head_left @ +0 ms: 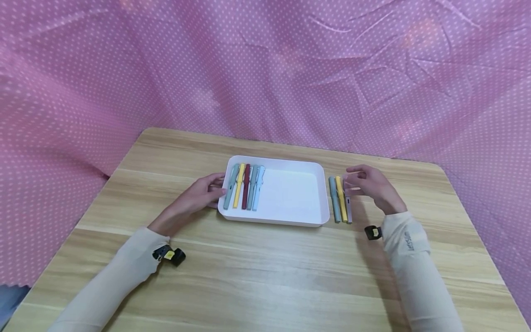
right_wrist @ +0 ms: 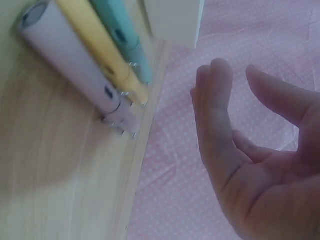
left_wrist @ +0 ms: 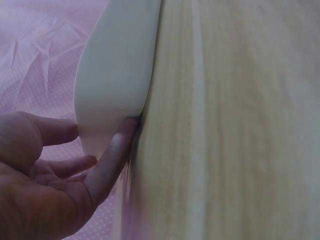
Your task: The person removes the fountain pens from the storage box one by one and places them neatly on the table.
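Note:
A white tray (head_left: 292, 196) sits on the table. Several clipped pens lie side by side at its left end: a grey-green pen (head_left: 231, 186), a yellow one, a dark red pen (head_left: 246, 186), another grey-green one and a light blue pen (head_left: 259, 188). My left hand (head_left: 203, 190) holds the tray's left end, thumb at the rim and fingers against the outer wall (left_wrist: 115, 75). Just right of the tray lie three pens: teal (right_wrist: 117, 25), yellow (right_wrist: 92, 37) and lilac (right_wrist: 70, 55). Over the lilac pen, my right hand (head_left: 369, 185) hovers with loosely bent fingers, holding nothing.
The wooden table (head_left: 265, 272) extends around the tray. Pink dotted cloth (head_left: 265, 69) hangs behind it and at both sides. Wrist cameras are strapped over both pale sleeves (head_left: 410, 263).

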Available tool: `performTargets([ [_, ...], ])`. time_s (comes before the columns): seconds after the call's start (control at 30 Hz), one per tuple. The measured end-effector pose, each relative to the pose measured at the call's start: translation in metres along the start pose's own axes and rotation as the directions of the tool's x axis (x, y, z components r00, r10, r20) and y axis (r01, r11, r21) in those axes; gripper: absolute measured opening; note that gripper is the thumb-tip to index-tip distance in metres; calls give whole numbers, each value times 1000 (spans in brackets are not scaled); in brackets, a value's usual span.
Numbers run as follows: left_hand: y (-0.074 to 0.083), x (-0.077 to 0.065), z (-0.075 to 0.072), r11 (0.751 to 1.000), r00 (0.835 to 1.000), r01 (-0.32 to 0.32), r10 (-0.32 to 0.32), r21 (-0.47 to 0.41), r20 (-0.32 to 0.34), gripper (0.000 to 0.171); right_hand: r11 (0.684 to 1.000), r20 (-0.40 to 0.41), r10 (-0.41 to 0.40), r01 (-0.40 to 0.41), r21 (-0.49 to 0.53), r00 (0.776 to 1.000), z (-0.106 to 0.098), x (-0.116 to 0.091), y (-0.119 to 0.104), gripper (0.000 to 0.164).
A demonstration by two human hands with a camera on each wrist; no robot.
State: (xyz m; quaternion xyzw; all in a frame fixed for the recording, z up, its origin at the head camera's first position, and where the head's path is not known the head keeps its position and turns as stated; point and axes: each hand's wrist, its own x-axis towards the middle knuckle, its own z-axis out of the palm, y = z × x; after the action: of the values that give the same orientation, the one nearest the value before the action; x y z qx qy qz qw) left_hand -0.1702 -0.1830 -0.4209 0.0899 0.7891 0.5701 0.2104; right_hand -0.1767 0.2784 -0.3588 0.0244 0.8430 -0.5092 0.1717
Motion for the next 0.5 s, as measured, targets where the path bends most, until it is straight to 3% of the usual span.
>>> performTargets([
  [0.5,0,-1,0,1000,1000,11,-11,16,-5,64,998,57,-56,56,1,997,16,8,-26,63],
])
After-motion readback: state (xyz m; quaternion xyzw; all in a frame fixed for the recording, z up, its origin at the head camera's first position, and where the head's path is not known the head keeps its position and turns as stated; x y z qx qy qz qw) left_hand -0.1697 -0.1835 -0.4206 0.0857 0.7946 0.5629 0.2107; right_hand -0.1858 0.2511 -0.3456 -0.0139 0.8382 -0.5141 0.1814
